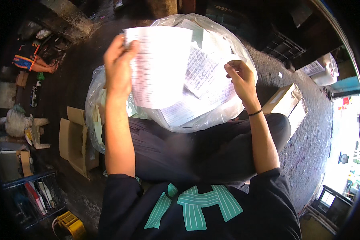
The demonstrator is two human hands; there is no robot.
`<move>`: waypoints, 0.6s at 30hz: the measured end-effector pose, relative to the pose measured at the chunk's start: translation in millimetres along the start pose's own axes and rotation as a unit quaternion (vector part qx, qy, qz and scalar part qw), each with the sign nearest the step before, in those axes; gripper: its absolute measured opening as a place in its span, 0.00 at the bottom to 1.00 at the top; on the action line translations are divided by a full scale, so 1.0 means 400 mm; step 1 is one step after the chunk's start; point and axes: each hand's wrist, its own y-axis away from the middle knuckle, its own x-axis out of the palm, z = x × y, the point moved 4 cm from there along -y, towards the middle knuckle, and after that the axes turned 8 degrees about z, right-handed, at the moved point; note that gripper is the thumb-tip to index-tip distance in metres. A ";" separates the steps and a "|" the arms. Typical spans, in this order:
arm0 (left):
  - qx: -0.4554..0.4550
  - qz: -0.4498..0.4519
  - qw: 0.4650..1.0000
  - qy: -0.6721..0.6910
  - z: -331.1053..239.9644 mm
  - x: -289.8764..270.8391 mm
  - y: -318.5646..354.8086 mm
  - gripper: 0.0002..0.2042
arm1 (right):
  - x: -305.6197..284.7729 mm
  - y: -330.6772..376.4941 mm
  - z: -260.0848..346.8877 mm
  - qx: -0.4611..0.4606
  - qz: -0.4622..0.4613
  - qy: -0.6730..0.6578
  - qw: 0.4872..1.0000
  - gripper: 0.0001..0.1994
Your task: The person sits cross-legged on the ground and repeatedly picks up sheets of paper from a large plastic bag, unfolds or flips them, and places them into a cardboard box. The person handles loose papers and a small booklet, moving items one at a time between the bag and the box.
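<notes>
Paper fills the middle of the frame: a lined sheet [160,68] held up by the left hand [119,66], whose fingers are closed on its upper left corner, and a handwritten sheet [206,74] whose right edge is pinched by the right hand [241,82]. Both sheets hang over a clear plastic bag [224,114] stuffed with more papers, which sits in front of the person's lap at upper centre. Left of the bag an open cardboard box [78,146] stands on the dark floor [304,148]; a closed carton [286,105] lies to the right, and a wire basket [32,198] with a yellow object beside it sits at lower left.

The lined sheet is gripped only at one corner, so it could tear or slip and drop into the bag among the others. The two sheets overlap, so one might drag the other along.

The bag's base is hidden behind the knees, its contents blur together, and the clutter at upper left is too dark to name.
</notes>
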 end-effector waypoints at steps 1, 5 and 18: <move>-0.004 -0.024 0.999 0.031 -0.018 -0.011 -0.003 0.08 | 0.004 -0.005 0.008 -0.013 0.008 0.001 1.000 0.16; -0.066 -0.022 0.979 0.189 0.017 0.014 0.007 0.11 | 0.038 0.018 0.073 -0.059 0.138 -0.110 0.982 0.19; 0.086 0.133 0.887 -0.433 0.113 0.331 0.136 0.38 | 0.176 0.107 0.076 0.193 0.187 -0.670 0.692 0.43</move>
